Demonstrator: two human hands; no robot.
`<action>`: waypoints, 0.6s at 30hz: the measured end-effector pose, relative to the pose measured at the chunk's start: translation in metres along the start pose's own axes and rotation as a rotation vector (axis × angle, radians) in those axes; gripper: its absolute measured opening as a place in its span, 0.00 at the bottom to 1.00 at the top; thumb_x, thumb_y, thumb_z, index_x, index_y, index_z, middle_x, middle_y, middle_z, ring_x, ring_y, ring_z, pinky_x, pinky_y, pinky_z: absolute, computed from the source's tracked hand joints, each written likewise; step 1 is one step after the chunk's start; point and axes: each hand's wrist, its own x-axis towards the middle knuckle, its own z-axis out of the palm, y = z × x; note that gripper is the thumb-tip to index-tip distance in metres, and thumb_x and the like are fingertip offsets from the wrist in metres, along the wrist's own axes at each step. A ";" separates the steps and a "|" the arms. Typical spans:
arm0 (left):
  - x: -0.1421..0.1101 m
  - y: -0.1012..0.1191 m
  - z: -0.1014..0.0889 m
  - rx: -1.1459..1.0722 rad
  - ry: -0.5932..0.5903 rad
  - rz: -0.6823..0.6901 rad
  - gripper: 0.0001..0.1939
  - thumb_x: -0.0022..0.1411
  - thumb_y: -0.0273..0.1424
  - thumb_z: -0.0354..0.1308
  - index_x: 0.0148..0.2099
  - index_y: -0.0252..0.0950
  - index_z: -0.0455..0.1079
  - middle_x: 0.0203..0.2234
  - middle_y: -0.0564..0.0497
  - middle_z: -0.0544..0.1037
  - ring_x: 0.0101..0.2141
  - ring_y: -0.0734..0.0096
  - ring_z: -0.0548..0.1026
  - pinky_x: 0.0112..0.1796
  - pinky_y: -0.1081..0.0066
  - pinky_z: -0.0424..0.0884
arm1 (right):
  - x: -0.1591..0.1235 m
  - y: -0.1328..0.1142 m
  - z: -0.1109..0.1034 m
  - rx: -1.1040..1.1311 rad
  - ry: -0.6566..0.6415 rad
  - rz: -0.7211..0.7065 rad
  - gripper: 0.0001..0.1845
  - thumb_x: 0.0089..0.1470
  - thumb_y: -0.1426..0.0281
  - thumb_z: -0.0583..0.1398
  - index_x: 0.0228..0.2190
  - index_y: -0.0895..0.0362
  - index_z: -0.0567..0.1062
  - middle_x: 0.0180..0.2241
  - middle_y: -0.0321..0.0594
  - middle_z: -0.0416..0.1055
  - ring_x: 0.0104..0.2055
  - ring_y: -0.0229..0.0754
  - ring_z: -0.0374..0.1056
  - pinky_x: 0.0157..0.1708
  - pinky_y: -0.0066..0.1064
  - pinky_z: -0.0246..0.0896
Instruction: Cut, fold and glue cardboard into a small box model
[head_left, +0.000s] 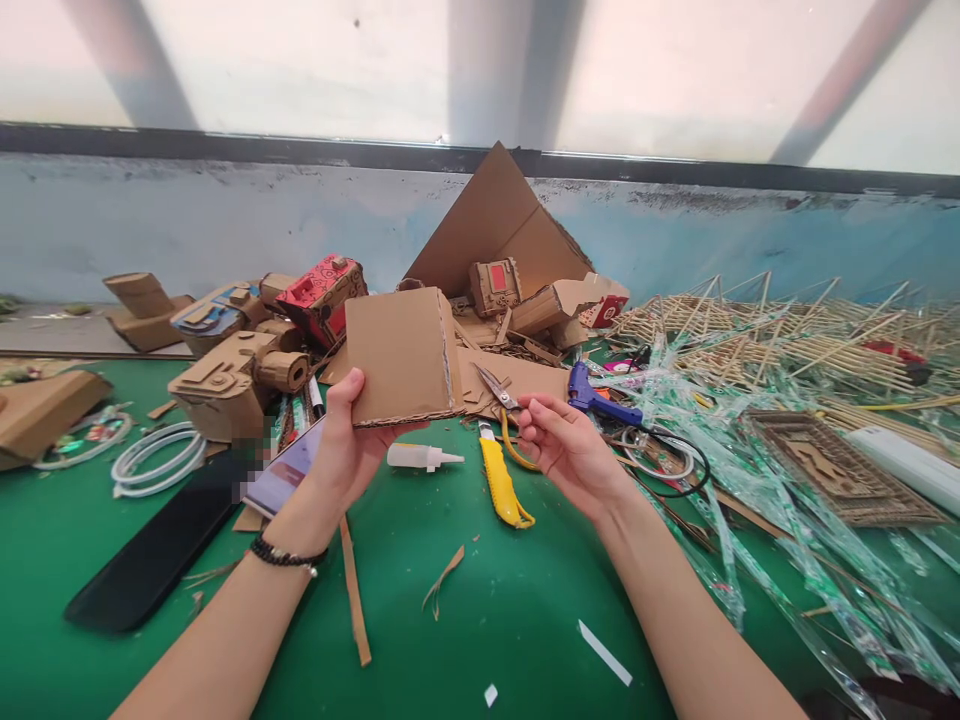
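My left hand point(341, 450) grips a square piece of corrugated cardboard point(403, 355) by its lower left corner and holds it upright above the green mat. My right hand point(566, 445) hovers to its right, palm up, with the fingers curled and apart and nothing in them. It is nearest to a pair of scissors point(501, 400) with yellow handles, whose blades point up and left. A yellow utility knife point(501, 482) lies just below the scissors. A white glue bottle point(420, 457) lies on its side under the cardboard.
Cardboard models and scraps point(247, 345) are piled at the back. A blue glue gun point(596, 397) with a black cord lies right of my hand. Bamboo sticks and plastic wrappers point(787, 345) cover the right side. A phone point(285, 472) and a black strip point(161, 550) lie at left.
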 end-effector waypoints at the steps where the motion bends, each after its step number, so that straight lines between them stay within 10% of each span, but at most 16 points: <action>1: 0.000 0.000 0.000 0.000 -0.005 0.001 0.26 0.67 0.47 0.59 0.63 0.42 0.73 0.56 0.43 0.81 0.47 0.51 0.82 0.37 0.59 0.85 | 0.000 0.000 0.000 0.000 0.006 -0.005 0.19 0.45 0.62 0.81 0.38 0.54 0.86 0.31 0.35 0.82 0.29 0.31 0.74 0.34 0.23 0.74; 18: 0.000 -0.001 0.000 -0.006 -0.031 0.015 0.27 0.67 0.48 0.60 0.63 0.41 0.72 0.55 0.43 0.82 0.47 0.50 0.82 0.37 0.60 0.85 | -0.007 -0.006 0.006 0.025 -0.030 -0.044 0.23 0.46 0.65 0.79 0.43 0.46 0.80 0.27 0.27 0.77 0.24 0.30 0.66 0.29 0.23 0.68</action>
